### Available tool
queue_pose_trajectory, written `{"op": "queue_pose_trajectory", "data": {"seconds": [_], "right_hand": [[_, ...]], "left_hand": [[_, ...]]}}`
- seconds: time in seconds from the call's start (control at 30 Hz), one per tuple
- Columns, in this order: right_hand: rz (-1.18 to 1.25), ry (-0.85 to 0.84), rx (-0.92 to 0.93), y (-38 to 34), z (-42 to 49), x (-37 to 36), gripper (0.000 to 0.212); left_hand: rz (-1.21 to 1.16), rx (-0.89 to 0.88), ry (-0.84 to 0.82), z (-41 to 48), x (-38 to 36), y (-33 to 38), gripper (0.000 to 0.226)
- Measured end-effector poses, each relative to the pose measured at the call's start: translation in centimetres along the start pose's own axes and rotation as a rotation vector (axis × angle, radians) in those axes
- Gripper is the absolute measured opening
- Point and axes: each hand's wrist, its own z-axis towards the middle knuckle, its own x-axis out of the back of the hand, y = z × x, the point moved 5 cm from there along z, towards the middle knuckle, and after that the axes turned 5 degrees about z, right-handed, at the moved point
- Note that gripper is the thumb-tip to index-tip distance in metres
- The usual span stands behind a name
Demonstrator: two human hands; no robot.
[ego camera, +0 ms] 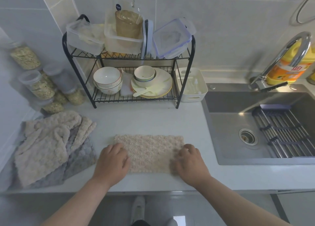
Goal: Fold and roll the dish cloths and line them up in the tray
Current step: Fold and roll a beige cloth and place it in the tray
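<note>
Head cam: L hand [112,160], R hand [191,161] on beige cloth [150,150]; bottle [283,73] label illegible.

A home kitchen: steel sink [230,123] and curved tap [289,50] lie right of the fingers [187,147] of the right hand [191,164]; beyond them a wire rack [134,99] holds bowls [107,77] and plates [162,82].

An open strip of worktop [153,120] runs between the dish rack [109,98] at the back edge, the cloth pile [46,145] at the left edge and the sink [238,120] at the right edge.
</note>
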Motion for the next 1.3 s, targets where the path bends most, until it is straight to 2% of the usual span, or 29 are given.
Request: {"op": "queue_pose_trajectory", "data": {"seconds": [0.07, 0.13, 0.17, 0.23, 0.33, 0.43, 0.57, 0.67, 0.7, 0.87, 1.0, 1.13, 1.2, 1.3], "right_hand": [[0.194, 0.037, -0.345, 0.2, 1.0, 0.1, 0.038], [0.415, 0.003, -0.656, 0.4, 2.0, -0.3, 0.032], [0.564, -0.007, -0.760, 0.4, 2.4, -0.6, 0.027], [0.781, -0.037, -0.840, 0.1, 3.2, -0.8, 0.020], [0.767, -0.066, -0.779, 0.2, 3.6, -0.7, 0.005], [0.811, 0.039, -0.734, 1.5, 3.6, 0.5, 0.014], [0.789, 0.148, -0.695, 4.0, 3.7, 3.7, 0.029], [0.792, 0.122, -0.623, 3.9, 4.1, 5.6, 0.009], [0.805, 0.110, -0.592, 3.3, 4.3, 5.9, 0.007], [0.924, -0.032, -0.430, -2.3, 6.0, 4.2, 0.034], [0.815, -0.119, -0.385, -6.2, 7.8, 0.7, 0.040], [0.734, -0.133, -0.333, -8.2, 9.5, -1.7, 0.026], [0.699, -0.129, -0.327, -8.9, 9.8, -2.2, 0.037], [0.444, -0.070, -0.206, -9.3, 9.9, -1.9, 0.042]], "left_hand": [[-0.021, -0.025, -0.132, 1.4, -1.5, 1.0, 0.052], [-0.051, 0.003, -0.305, 1.8, -3.6, 1.4, 0.078], [-0.035, 0.029, -0.367, 1.7, -4.6, 1.4, 0.084], [0.019, 0.064, -0.399, 1.2, -5.5, 1.2, 0.088], [0.036, 0.089, -0.401, 1.0, -5.7, 1.1, 0.091], [0.012, 0.059, -0.366, 2.2, -5.9, 2.2, 0.094], [-0.047, 0.062, -0.185, 3.2, -5.2, 1.3, 0.076], [0.004, 0.114, -0.170, 2.3, -5.4, -0.5, 0.071], [0.021, 0.120, -0.197, 2.2, -5.7, -0.7, 0.070], [-0.015, 0.142, -0.236, 2.4, -6.3, -0.7, 0.067], [-0.047, 0.155, -0.253, 2.4, -6.3, -1.0, 0.066], [-0.060, 0.150, -0.244, 2.5, -6.4, -1.1, 0.065], [-0.061, 0.148, -0.249, 2.5, -6.6, -1.3, 0.065], [-0.068, 0.155, -0.237, 2.4, -6.7, -1.3, 0.066]]}}
